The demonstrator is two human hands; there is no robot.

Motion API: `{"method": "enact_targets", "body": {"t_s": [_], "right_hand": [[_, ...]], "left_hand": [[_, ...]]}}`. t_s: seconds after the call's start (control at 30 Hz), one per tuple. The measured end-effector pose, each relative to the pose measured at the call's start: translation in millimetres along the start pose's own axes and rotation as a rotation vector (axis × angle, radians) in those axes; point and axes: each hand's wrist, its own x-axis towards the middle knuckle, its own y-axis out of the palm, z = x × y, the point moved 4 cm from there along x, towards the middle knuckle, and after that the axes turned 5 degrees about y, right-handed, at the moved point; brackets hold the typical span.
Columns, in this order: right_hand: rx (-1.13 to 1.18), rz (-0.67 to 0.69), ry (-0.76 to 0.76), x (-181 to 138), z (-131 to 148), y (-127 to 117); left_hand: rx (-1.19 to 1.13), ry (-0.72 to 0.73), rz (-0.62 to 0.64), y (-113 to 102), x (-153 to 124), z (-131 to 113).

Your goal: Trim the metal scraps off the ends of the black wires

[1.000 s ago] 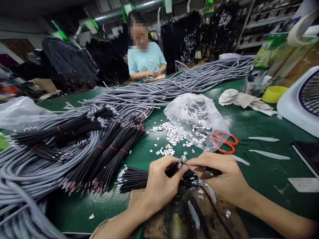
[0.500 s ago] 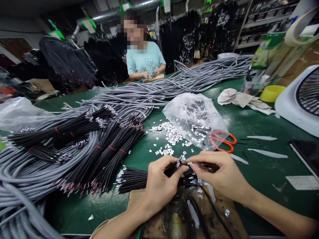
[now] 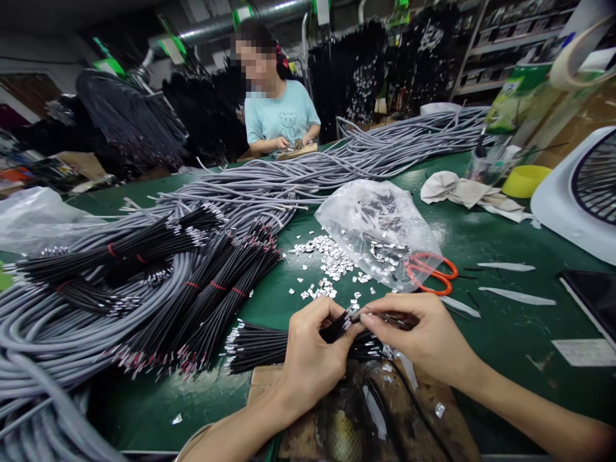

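Note:
My left hand (image 3: 315, 353) is closed around a few short black wires (image 3: 333, 330), their silver tips poking out past the thumb. My right hand (image 3: 426, 330) meets it from the right, fingertips pinched at those tips. Something thin and dark lies along the right fingers; its kind is too hidden to tell. Beneath both hands lies a bundle of black wires (image 3: 257, 343) with bare silver ends. Small silver foil-like pieces (image 3: 332, 256) are scattered just beyond. A worn brown board (image 3: 447, 417) with a dark, tape-covered object sits below my wrists.
Red-tied black wire bundles (image 3: 206, 295) and coiled grey cables (image 3: 29, 359) fill the left. Orange-handled scissors (image 3: 445, 276) lie by a clear plastic bag (image 3: 385, 218). A fan (image 3: 568, 199) stands at right. Across the table a person (image 3: 282, 115) handles something small.
My right fingertips have shifted slightly left against the wire tips, and the silver ends in my left hand now tilt lower. The person opposite has turned their head.

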Motion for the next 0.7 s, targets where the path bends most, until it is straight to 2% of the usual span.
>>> {"method": "enact_targets", "body": {"t_s": [0.13,0.33,0.43,0.5,0.53,0.6,0.7], "right_hand": [[-0.025,-0.001,0.006,-0.7,0.6,-0.8],[-0.089,-0.035,-0.111,-1.6,0.5,-2.1],[-0.208,-0.207,-0.160,6.7,-3.5,-13.4],[-0.321,-0.342,-0.184,12.7,-6.3,-24.1],[-0.373,-0.369,-0.181,15.4,-7.9,-27.8],[-0.421,-0.354,-0.148,18.4,-11.3,-30.6],[-0.332,-0.205,-0.099,16.1,-13.5,-21.9]], "left_hand": [[-0.044,-0.019,0.003,0.6,1.1,1.4],[-0.188,-0.091,0.157,2.8,1.0,1.5],[-0.233,-0.127,0.219,3.4,0.9,2.2],[-0.234,-0.150,0.191,1.3,2.4,3.8],[-0.221,-0.155,0.167,-0.1,3.5,4.7],[-0.180,-0.164,0.128,-2.9,5.8,7.3],[-0.143,-0.212,0.142,-4.0,7.9,13.4]]}}
